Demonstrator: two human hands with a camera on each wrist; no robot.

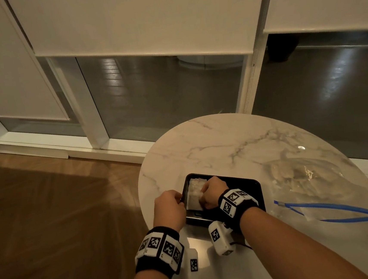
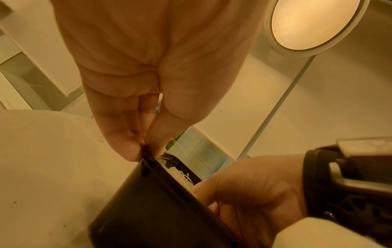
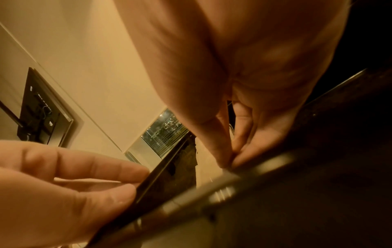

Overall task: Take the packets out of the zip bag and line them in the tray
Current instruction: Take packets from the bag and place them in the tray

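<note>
A black tray sits near the front left of a round marble table. White packets lie along the tray's left side. My left hand pinches the tray's left rim, thumb and fingers closed on the wall. My right hand is down inside the tray, its thumb and forefinger pinching the edge of a packet. The clear zip bag with a blue zipper strip lies flat on the table to the tray's right, its mouth open.
The table edge curves just left of my left hand, above a brown wooden floor. Behind the table are glass doors with lowered white blinds. Bare marble stretches beyond the tray.
</note>
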